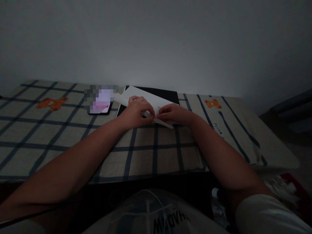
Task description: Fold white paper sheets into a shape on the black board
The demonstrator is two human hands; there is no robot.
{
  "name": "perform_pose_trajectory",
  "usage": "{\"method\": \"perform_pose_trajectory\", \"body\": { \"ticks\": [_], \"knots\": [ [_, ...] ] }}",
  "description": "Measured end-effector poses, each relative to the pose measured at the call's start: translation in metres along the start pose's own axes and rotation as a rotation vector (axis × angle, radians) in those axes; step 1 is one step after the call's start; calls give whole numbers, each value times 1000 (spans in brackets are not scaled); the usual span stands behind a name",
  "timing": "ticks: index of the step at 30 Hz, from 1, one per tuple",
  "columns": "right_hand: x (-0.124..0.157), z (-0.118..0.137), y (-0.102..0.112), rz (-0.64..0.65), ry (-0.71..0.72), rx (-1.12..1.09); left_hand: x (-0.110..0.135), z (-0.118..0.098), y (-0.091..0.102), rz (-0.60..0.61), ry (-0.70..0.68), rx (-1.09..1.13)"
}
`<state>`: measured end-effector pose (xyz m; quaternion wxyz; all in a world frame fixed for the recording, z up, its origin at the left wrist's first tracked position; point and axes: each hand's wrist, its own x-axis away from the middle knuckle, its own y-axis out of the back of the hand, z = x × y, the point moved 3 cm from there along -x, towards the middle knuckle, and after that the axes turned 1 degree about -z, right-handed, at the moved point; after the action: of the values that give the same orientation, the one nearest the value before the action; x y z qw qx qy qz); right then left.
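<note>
A white sheet of paper [136,92], partly folded, lies over a black flat pad [168,95] on the far side of a checked cloth. My left hand [137,110] is closed, its fingertips pinching a folded edge of the paper. My right hand [174,114] is closed too and pinches the same folded strip from the right; the two hands nearly touch at the fold.
A phone [99,103] with a lit screen lies left of the paper. The beige cloth [60,130] has dark blue lines and orange bear prints [52,103]. A pale wall rises behind. A white cable [156,201] hangs over my lap. The room is dim.
</note>
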<state>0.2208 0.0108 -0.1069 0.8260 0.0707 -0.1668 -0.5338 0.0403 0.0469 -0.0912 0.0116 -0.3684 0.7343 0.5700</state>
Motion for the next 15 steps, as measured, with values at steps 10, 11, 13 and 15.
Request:
{"method": "perform_pose_trajectory", "body": {
  "ticks": [10,11,13,15],
  "knots": [
    [-2,-2,1,-57,17,62,1,-1,-4,3,-28,-11],
    [-2,-2,1,-58,1,50,1,0,-4,5,-25,-8],
    [-2,-1,1,-52,-25,23,0,0,-4,10,-22,-6],
    [-2,-1,0,-36,-37,6,0,0,-4,14,-23,-6]
  ]
}}
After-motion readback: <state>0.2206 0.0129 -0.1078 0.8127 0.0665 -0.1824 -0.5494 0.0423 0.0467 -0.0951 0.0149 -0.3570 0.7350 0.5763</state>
